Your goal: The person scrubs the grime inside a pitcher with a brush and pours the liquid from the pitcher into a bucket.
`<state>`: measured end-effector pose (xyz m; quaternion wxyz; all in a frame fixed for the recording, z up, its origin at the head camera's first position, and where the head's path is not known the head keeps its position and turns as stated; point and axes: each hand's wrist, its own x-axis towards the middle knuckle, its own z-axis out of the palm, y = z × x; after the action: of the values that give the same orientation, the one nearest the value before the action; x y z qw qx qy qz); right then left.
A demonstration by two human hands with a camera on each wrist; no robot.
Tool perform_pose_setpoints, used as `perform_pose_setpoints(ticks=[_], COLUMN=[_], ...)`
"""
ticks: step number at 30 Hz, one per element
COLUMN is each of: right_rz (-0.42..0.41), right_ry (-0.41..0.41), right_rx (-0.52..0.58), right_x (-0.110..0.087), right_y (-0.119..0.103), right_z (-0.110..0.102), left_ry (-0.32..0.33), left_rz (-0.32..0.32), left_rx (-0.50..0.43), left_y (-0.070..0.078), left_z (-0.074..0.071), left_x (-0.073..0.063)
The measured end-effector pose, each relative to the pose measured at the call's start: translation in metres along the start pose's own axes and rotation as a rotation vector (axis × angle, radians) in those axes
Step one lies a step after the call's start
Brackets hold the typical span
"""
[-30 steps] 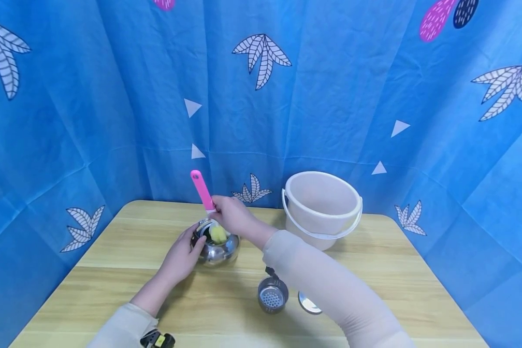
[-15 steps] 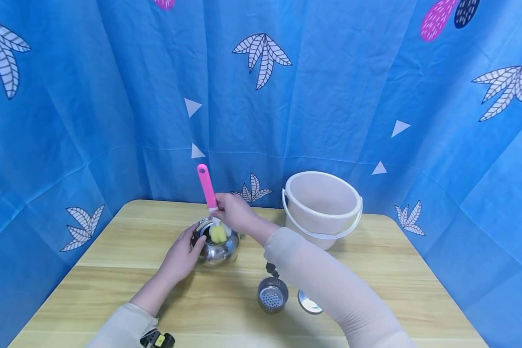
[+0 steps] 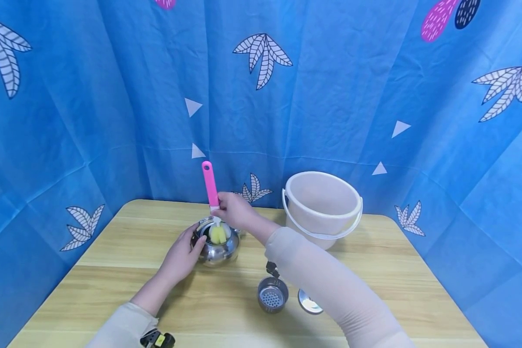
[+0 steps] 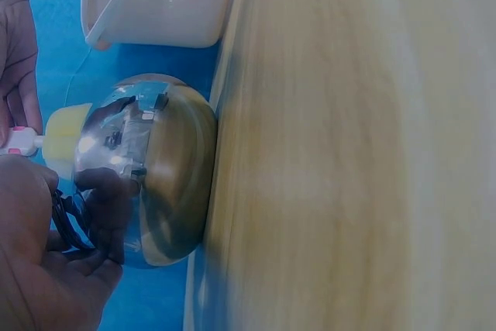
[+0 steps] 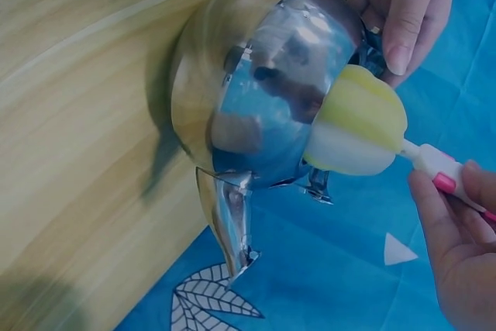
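A shiny steel teapot [image 3: 217, 253] stands upright on the table, its spout [image 5: 226, 218] seen in the right wrist view. My left hand [image 3: 183, 251] holds it at the left side, the thumb near the rim and the fingers at the folded handle [image 4: 71, 218]. Between thumb and fingers my right hand [image 3: 237, 211] pinches the neck of a sponge brush with a pink handle [image 3: 210, 184]. The brush's yellow-and-white sponge head [image 5: 360, 125] sits partly inside the pot's mouth; its lower end is hidden.
A white bucket [image 3: 302, 220] with a lowered handle stands at the back right. Nearer lie a perforated steel strainer basket [image 3: 272, 296] and a round steel lid [image 3: 308, 303], partly behind my right sleeve. A blue patterned curtain [image 3: 330, 96] hangs around the table [image 3: 226, 314].
The brush handle has swung right and become more upright, and the sponge has turned slightly in the pot's mouth. My right hand shifted a little with it; my left hand stays in place.
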<state>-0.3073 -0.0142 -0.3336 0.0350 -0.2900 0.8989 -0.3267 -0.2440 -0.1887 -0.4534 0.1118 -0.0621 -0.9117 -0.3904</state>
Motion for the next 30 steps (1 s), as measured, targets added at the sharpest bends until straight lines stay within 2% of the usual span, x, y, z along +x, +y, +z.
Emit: perform_pose_setpoints(ticks=[7, 16, 30], right_rz=[0.001, 0.053, 0.049], right_ry=[0.009, -0.002, 0.015], right_rx=[0.047, 0.224, 0.236], right_x=[0.003, 0.005, 0.005], right_y=[0.005, 0.013, 0.016], right_z=[0.001, 0.001, 0.003], left_ry=[0.002, -0.001, 0.009], left_rz=[0.001, -0.005, 0.007], left_rx=[-0.002, -0.005, -0.021], left_y=[0.001, -0.003, -0.007], left_z=[-0.001, 0.003, 0.005], left_x=[-0.001, 0.001, 0.002])
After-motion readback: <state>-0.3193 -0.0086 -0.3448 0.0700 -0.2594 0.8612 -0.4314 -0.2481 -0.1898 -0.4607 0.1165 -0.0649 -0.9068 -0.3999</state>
